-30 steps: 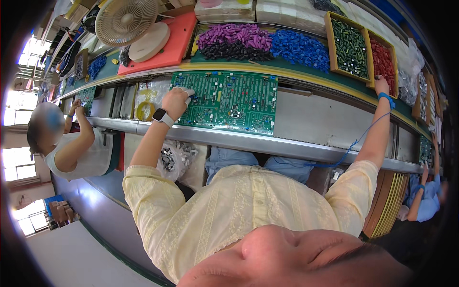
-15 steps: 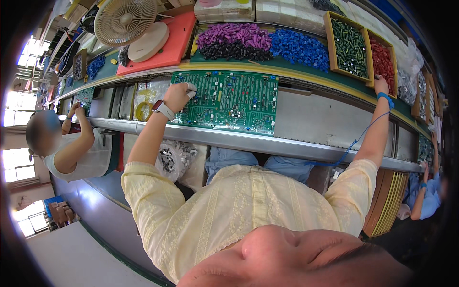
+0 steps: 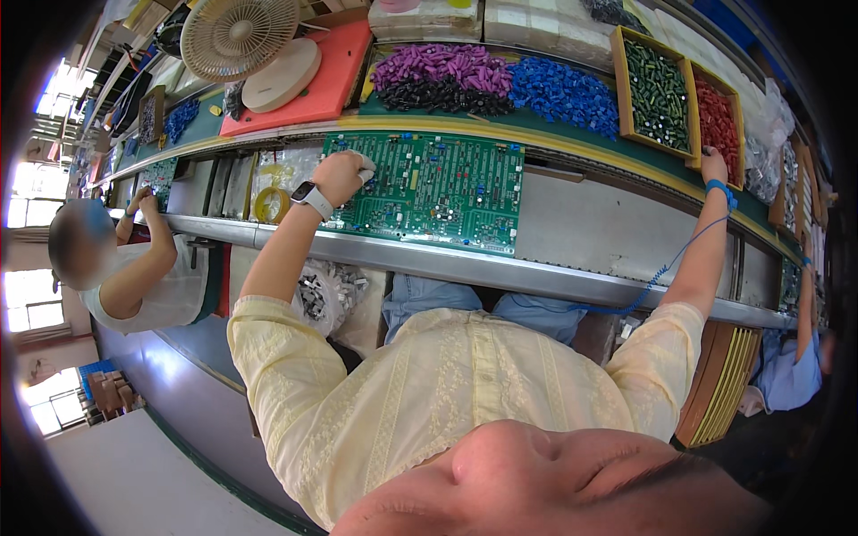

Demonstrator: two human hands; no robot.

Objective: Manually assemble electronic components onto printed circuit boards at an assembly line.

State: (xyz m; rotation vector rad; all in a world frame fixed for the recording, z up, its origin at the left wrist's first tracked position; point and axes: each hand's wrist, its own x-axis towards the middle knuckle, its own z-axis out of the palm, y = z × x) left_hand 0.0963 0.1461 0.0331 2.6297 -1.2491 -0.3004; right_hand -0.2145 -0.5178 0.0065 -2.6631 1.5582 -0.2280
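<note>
A green circuit board (image 3: pixel 429 192) with many small parts lies across the steel rails in front of me. Over its left part is my left hand (image 3: pixel 341 177), fingers curled together, white covers on the fingertips; whatever they pinch is hidden. A pale watch sits on that wrist. Out to the right, my right hand (image 3: pixel 713 165) is at the near edge of the yellow-sided box of red parts (image 3: pixel 715 121). Its fingers are bent together and partly hidden, so what they grip cannot be made out. A blue wrist strap (image 3: pixel 719 189) with a coiled cord circles this wrist.
Behind the board lie heaps of purple parts (image 3: pixel 442 67), black parts (image 3: pixel 438 96) and blue parts (image 3: pixel 563 94), beside a box of green parts (image 3: pixel 654 94). A fan (image 3: pixel 239 36) stands back left. Co-workers sit left (image 3: pixel 147 277) and right (image 3: pixel 791 371).
My left hand stays over the board's left part, its wrist slightly turned. My right hand remains by the red parts, with its fingers a little lower. The right co-worker's arm has moved.
</note>
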